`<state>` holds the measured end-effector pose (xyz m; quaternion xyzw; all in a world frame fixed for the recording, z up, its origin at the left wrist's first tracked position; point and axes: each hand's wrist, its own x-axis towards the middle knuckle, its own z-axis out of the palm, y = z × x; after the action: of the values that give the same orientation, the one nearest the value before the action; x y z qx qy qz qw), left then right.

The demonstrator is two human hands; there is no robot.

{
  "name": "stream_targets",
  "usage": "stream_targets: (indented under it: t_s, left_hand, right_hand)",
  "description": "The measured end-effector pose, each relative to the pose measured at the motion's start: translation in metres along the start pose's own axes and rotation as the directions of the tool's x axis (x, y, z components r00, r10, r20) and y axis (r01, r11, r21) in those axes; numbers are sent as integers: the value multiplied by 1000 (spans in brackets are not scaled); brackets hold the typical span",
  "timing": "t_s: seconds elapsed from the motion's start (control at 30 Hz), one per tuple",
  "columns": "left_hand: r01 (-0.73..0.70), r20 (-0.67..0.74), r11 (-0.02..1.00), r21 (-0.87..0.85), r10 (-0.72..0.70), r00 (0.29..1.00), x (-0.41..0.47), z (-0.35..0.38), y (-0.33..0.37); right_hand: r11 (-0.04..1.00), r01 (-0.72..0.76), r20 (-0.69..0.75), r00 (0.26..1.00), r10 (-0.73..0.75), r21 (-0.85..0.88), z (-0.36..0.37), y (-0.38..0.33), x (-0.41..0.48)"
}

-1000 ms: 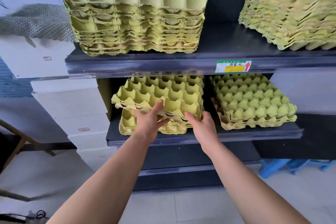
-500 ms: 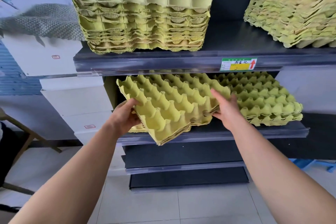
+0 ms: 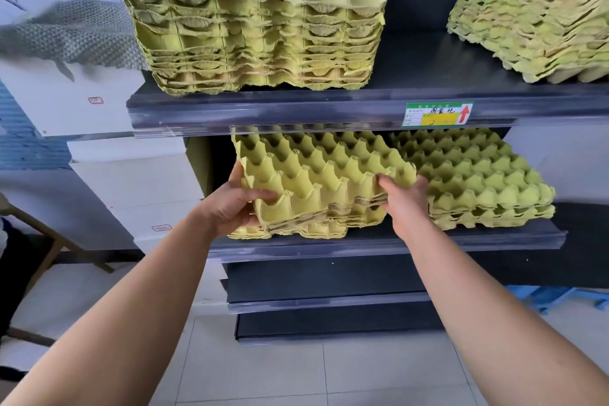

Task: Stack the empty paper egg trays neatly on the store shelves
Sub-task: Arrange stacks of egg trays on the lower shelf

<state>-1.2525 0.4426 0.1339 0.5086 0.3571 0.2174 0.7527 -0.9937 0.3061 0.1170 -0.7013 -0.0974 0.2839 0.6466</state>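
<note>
A small stack of yellow-green paper egg trays [image 3: 316,181] is held over the left part of the dark middle shelf [image 3: 395,242]. My left hand [image 3: 230,204] grips its front left corner, thumb on top. At the front right corner my right hand [image 3: 402,198] grips the same stack. A lower pile of trays [image 3: 290,233] lies on the shelf beneath the held stack, mostly hidden. To the right, another tray pile [image 3: 478,181] rests on the same shelf.
The upper shelf [image 3: 296,109] carries a tall tray stack [image 3: 257,23] on the left and another tray stack [image 3: 540,13] on the right. A green price label [image 3: 438,114] sits on its edge. White boxes [image 3: 131,188] stand left of the shelving. Blue plastic [image 3: 553,298] shows low right.
The held trays have turned from skewed to square with the shelf and moved back over the lower pile. My right hand has shifted from the stack's right edge to its front right corner.
</note>
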Motion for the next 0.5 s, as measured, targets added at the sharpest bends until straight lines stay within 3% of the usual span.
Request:
stream_targets:
  t_s: [0.2,0.37,0.5]
  left_hand:
    - [-57,-292,997,57,71,954,18,-13,2]
    - [-119,-348,993,1,112,931,24,-26,5]
    - [-105,-420,985,135,153,895,33,-31,-3]
  right_hand:
    - [996,41,-11,999,-42,-78,12,-1,-3]
    - [985,47,23,999,-44,-166,26,12,-5]
    - [980,59,29,998,-54,-192,35,18,-4]
